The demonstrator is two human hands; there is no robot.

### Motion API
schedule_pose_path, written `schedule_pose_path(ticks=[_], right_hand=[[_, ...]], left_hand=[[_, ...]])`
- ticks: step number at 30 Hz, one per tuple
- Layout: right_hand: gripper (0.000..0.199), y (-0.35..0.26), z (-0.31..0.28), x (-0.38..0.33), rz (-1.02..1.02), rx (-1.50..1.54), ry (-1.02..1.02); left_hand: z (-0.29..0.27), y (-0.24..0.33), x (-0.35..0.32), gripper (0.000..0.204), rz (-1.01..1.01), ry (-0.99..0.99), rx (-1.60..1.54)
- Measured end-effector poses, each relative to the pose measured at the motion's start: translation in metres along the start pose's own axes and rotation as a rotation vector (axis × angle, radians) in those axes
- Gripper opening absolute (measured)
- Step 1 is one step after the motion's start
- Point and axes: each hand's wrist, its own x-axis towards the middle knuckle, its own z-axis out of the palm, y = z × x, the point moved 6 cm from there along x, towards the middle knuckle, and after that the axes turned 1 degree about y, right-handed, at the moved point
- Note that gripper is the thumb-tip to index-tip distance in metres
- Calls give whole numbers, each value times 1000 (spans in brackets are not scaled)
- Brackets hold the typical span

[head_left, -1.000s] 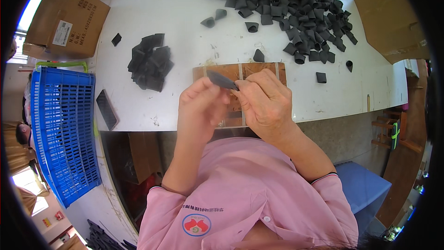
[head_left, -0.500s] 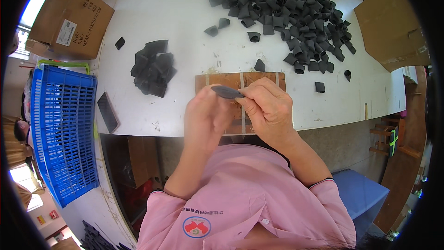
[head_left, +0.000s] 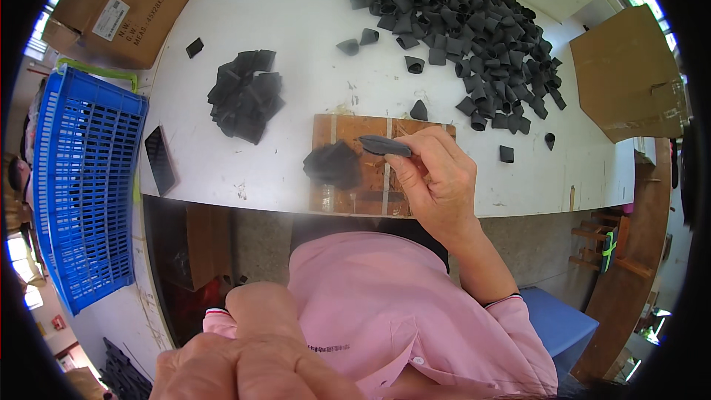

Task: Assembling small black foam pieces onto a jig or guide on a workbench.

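Note:
My right hand (head_left: 443, 178) pinches a dark grey folded fabric piece (head_left: 385, 146) between thumb and fingers, above a brown wooden board (head_left: 374, 200) at the table's near edge. The piece is tilted, its free end pointing left. Beside it on the board lies a small blurred heap of dark pieces (head_left: 332, 166). My left hand (head_left: 244, 367) is raised close to the camera at the lower left, away from the board. Its back and knuckles show, but the fingertips are cut off by the lower edge.
A large pile of dark rolled pieces (head_left: 459, 30) covers the far right of the white table, a flat pile (head_left: 244, 96) the left. A phone (head_left: 159, 159), blue crate (head_left: 89, 185) and cardboard box (head_left: 122, 11) stand left; another box (head_left: 626, 74) is right.
My left hand has left the folded piece and come down and left, close to the camera. That uncovers the dark heap on the board. My right hand keeps its hold.

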Motion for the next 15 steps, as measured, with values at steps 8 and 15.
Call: schedule_pose_path(ticks=[8, 15], right_hand=[[10, -6, -7, -4, 56, 13, 67], [17, 25, -23, -26, 500, 939, 265]], left_hand=[[-22, -7, 15, 21, 376, -641, -486], [-30, -13, 18, 12, 501, -790, -598]])
